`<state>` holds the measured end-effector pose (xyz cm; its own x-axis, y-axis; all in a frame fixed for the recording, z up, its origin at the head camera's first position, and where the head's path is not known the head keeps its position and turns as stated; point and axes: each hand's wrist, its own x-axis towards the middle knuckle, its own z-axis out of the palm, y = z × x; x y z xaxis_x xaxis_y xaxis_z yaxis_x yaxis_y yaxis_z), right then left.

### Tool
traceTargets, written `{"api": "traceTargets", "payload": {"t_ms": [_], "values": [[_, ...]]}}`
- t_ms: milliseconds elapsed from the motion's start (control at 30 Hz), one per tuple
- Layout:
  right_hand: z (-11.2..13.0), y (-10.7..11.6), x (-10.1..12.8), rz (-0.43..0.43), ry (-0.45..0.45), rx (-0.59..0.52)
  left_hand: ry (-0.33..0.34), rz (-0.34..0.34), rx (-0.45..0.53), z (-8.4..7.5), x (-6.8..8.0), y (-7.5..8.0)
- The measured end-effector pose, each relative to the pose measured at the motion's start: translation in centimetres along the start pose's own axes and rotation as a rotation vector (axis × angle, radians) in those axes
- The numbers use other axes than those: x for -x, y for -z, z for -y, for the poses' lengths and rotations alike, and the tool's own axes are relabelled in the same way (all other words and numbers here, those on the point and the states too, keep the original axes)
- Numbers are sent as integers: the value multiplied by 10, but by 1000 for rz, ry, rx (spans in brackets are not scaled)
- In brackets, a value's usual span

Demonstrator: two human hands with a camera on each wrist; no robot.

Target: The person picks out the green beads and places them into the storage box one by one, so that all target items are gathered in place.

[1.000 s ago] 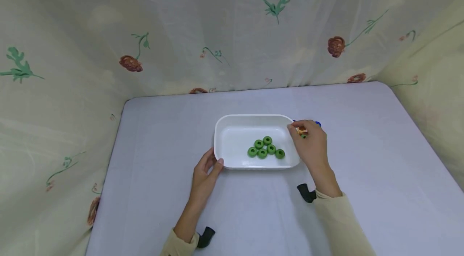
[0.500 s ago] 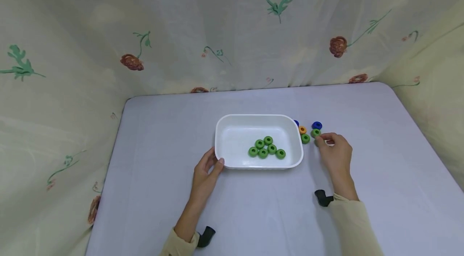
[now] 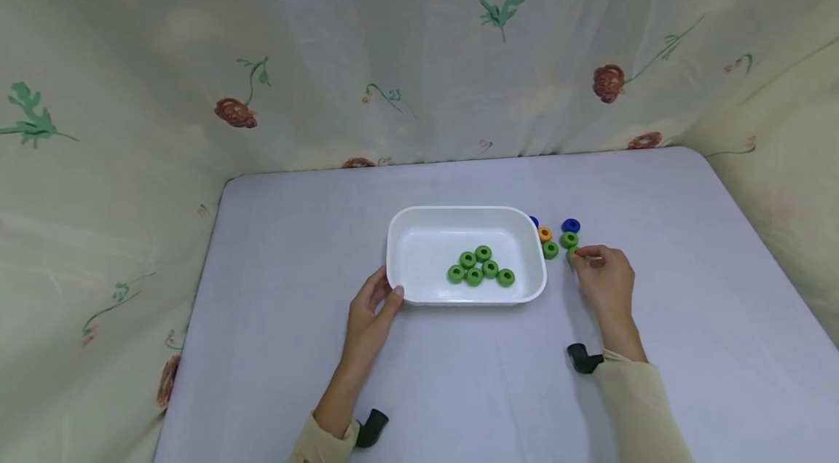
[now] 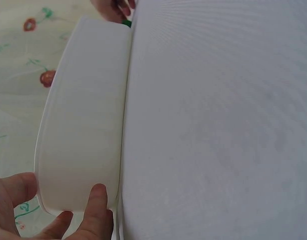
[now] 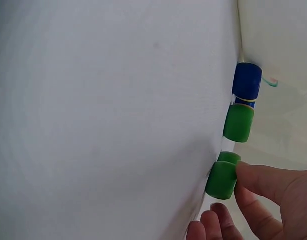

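Observation:
A white tray [image 3: 401,230] sits mid-table with several green rings [image 3: 481,266] inside. My left hand [image 3: 387,292] rests against its near left corner, fingers [image 4: 96,205] straight on the tray's outer wall [image 4: 83,125]. Right of the tray lie an orange ring [image 3: 545,234], two green rings [image 3: 550,250] and a blue ring [image 3: 571,226]; another blue ring [image 3: 534,221] peeks from behind the rim. My right hand [image 3: 580,255] pinches a further green ring [image 5: 222,180] on the table beside them. In the right wrist view a green ring [image 5: 238,122] and a blue ring [image 5: 247,81] lie beyond it.
The table [image 3: 655,230] wears a pale lilac cloth. Flowered curtains [image 3: 393,48] close it in at the back and on both sides. Black wrist mounts [image 3: 580,359] show at both sleeves.
My right hand left the tray's right rim and moved right to the loose rings, uncovering them. It now has its fingertips on a green ring. The left hand stayed put.

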<state>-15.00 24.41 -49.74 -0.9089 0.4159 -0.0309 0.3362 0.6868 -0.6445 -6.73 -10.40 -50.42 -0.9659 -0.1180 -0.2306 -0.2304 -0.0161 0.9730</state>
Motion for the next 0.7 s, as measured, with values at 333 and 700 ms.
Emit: {"api": "traceTargets", "payload": {"t_ms": [333, 700], "values": [[-3, -3, -1, 20, -21, 3, 4, 0, -4, 2, -1, 0], [-3, -5, -2, 27, -24, -4, -1, -4, 0, 2, 0, 0]]}}
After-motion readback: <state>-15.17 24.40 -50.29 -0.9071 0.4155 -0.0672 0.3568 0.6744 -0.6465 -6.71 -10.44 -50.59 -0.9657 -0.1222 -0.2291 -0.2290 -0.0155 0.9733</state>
